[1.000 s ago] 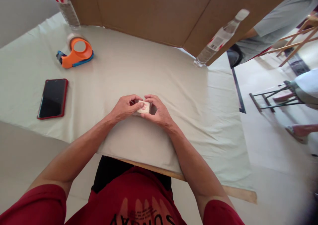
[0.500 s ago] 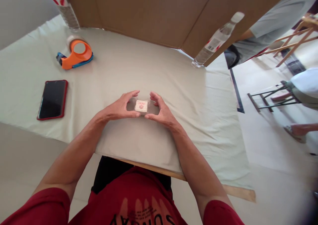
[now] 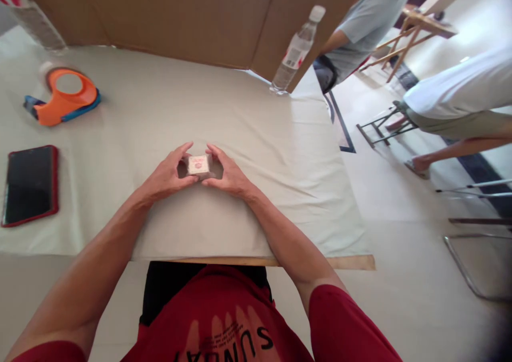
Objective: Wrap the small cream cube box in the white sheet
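Note:
A small square whitish box [image 3: 198, 165] with a red mark on its top lies flat on the cloth-covered table [image 3: 256, 138]. My left hand [image 3: 166, 176] cups its left side, thumb and fingers curled against the box. My right hand [image 3: 227, 174] mirrors it on the right side, fingertips touching the box's edges. Both forearms reach in from the table's near edge.
A dark phone in a red case [image 3: 28, 185] lies at the left, and an orange tape dispenser [image 3: 62, 96] sits behind it. A plastic water bottle [image 3: 296, 50] stands by a cardboard screen [image 3: 180, 15]. Other people [image 3: 452, 98] and chairs are at the right.
My fingers have come off the top of the box and moved to its sides, so its top shows and it rests flat. The view has swung to the right.

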The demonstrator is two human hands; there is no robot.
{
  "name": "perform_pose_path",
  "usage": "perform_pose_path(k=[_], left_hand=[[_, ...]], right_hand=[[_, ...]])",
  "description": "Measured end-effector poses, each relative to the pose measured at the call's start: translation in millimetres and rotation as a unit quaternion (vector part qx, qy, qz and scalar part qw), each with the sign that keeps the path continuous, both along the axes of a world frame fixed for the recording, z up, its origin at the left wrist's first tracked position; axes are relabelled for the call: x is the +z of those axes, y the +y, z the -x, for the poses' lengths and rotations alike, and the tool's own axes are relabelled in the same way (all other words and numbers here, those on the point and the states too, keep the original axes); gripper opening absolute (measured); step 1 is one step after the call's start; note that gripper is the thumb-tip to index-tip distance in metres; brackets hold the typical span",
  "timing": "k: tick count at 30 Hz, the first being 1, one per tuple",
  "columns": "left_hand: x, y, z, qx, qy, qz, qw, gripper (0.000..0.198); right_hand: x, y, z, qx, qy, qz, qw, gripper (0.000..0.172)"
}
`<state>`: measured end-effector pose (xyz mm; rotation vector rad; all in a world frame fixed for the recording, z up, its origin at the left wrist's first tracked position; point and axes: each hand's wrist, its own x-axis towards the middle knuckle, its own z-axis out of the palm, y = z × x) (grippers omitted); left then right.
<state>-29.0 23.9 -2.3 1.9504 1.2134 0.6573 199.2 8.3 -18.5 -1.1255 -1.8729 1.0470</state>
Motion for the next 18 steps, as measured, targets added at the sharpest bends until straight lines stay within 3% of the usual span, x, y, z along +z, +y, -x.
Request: perform_pose_path(k=[5, 10, 12, 15, 18], left_hand=[[0.8, 4.4, 9.1, -0.014, -0.021, 0.027, 0.999, 0.105], [3.6, 5.0, 13.1, 0.097, -0.057, 0.014, 0.994, 0.082], [2.8, 4.5, 12.6, 0.147, -0.057, -0.008, 0.987, 0.071], [0.7, 4.1, 12.4, 0.202, -0.048, -0.042, 0.977, 0.056], [-0.6, 4.6, 12.8, 0.224, -0.037, -0.051, 0.973, 0.054]], right_hand=[[11.0, -0.1, -16.5, -0.054, -0.036, 0.02, 0.998, 0.095], [-2.5, -17.1, -73.7, -0.218, -0.162, -0.02, 0.962, 0.069], [-8.1, -35.6, -102.0, -0.288, -0.244, -0.02, 0.926, 0.066], [-9.2, -74.6, -145.5, -0.369, -0.379, 0.044, 0.848, 0.065], [-4.5, -119.8, -189.9, -0.45, -0.442, 0.112, 0.768, 0.067]])
